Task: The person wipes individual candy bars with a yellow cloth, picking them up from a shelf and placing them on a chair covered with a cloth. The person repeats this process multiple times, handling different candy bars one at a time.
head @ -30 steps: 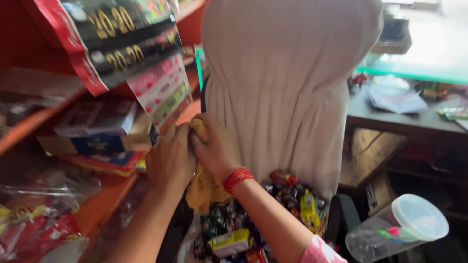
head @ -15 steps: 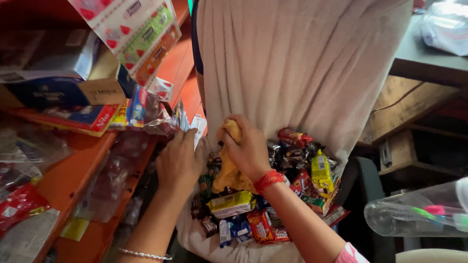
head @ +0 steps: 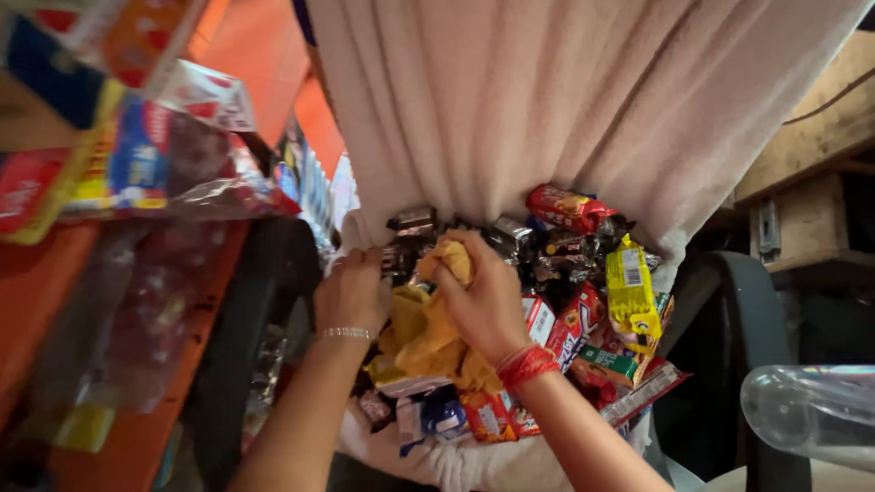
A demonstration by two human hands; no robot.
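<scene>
My right hand [head: 483, 296], with a red thread band on the wrist, grips a crumpled yellow cloth [head: 422, 333] that hangs down over a heap of snack packets [head: 583, 292]. My left hand [head: 351, 292], wearing a thin bracelet, rests with bent fingers on the left edge of the heap, touching the dark wrappers and the cloth's side. The packets are red, yellow, black and blue, and they lie in the fold of a white towel [head: 547, 100] draped over a chair.
An orange shelf [head: 55, 273] on the left carries boxes and plastic-wrapped goods [head: 155, 155]. A dark chair arm [head: 738, 310] stands at the right, with a clear plastic jar [head: 811, 410] at the lower right and a wooden unit [head: 802, 191] behind.
The view has dropped lower and closer. Both hands moved down from the towel's upper fold onto the packet heap, the right still holding the yellow cloth.
</scene>
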